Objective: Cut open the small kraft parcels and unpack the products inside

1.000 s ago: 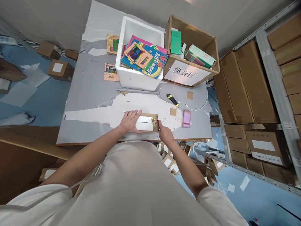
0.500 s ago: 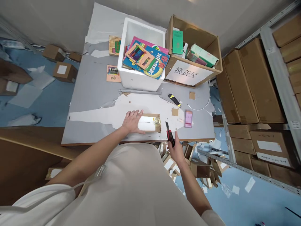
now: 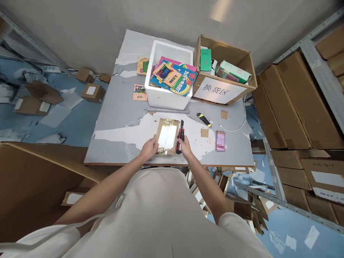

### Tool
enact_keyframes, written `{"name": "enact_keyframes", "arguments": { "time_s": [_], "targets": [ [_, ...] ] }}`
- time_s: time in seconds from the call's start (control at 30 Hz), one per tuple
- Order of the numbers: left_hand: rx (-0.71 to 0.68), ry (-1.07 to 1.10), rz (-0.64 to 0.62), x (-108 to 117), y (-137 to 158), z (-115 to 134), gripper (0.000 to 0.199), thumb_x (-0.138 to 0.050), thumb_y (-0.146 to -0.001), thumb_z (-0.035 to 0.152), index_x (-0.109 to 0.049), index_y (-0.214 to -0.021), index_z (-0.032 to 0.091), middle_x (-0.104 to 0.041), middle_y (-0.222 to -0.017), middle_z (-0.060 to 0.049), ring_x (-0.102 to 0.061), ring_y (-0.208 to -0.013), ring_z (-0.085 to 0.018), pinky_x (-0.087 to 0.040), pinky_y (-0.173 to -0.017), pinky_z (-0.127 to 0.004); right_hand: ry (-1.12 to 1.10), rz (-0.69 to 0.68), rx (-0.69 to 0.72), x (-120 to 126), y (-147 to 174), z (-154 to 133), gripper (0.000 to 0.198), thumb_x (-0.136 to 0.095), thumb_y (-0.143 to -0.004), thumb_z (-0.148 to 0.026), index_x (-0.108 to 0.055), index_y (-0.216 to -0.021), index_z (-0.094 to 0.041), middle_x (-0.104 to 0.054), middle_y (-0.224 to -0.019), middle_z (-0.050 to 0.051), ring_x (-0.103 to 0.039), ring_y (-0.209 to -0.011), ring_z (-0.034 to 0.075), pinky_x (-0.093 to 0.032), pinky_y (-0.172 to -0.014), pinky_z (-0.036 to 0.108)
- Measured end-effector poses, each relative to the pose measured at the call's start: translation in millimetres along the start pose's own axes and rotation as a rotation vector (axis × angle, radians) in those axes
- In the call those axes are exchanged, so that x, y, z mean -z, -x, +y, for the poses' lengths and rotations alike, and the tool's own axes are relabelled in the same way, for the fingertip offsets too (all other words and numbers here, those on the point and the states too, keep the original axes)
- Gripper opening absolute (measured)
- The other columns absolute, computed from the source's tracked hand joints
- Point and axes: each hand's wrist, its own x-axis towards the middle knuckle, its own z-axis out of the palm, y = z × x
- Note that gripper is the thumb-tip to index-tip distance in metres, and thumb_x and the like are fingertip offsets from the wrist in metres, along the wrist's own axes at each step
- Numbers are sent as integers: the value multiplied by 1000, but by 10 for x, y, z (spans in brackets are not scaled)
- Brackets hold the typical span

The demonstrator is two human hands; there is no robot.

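A small cardboard box (image 3: 161, 130) with a white label and shiny tape at both ends stands on the worn work surface near the front edge. My left hand (image 3: 149, 147) grips its lower left side, fingers closed on the edge. Closed round a red and black utility knife (image 3: 181, 131), my right hand (image 3: 185, 146) is at the box's right side. The knife's dark blade is out and points away from me. Whether my right fingers also touch the box, I cannot tell.
Behind the box stand a white foam box (image 3: 169, 102) of books and a large carton (image 3: 242, 91) with handwriting. A yellow and black cutter (image 3: 204, 120), a cardboard scrap (image 3: 204, 133), a pink blurred item (image 3: 220, 141) and a white cable (image 3: 236, 129) lie to the right.
The box has been turned so that its long side points away from me. My left hand moved from its top to its left side; my right hand brought the knife left beside it.
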Motion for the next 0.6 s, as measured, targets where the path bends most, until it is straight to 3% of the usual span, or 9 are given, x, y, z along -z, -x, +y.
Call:
{"name": "enact_keyframes", "arguments": {
  "time_s": [0.17,0.3,0.4,0.47,0.53,0.6],
  "targets": [
    [33,203,52,-149,136,-70,65,-45,-86,36,-36,-145,10,-64,-107,-11,-65,-91,-21,-50,-87,-35,-277,53,-30,115,-92,-22,26,-53,-80,-31,-44,-102,-22,-62,-110,4,-54,-63,8,-49,-53,23],
    [100,180,50,-51,27,-44,69,-51,-84,42,-38,-143,10,-58,-123,-16,-63,-101,-25,-49,-92,-38,-366,108,-19,127,99,84,33,-65,-73,-37,-51,-98,-21,-65,-102,2,-54,-61,8,-49,-52,23],
    [93,143,103,145,-286,-6,73,-49,-85,46,-36,-144,6,-50,-135,-21,-55,-119,-30,-45,-100,-42,-464,133,-50,150,395,234,36,-73,-69,-39,-56,-94,-19,-66,-86,1,-55,-58,8,-49,-52,23],
    [12,128,157,273,-571,30,69,-46,-87,43,-35,-145,7,-45,-142,-20,-47,-129,-30,-39,-107,-42,-585,136,-110,143,626,334,39,-75,-68,-41,-56,-95,-20,-66,-82,0,-59,-60,10,-51,-55,24],
    [-84,91,189,362,-847,69,64,-45,-87,35,-36,-144,8,-40,-148,-18,-36,-138,-29,-32,-113,-43,-698,107,-196,96,824,400,44,-77,-67,-43,-55,-100,-22,-68,-87,1,-65,-71,15,-55,-61,28],
    [-140,50,120,403,-1054,101,58,-44,-86,30,-42,-140,9,-44,-146,-15,-37,-138,-28,-31,-113,-41,-769,57,-277,16,947,418,48,-79,-67,-44,-53,-103,-24,-69,-96,3,-69,-83,20,-57,-66,34]
  ]
}}
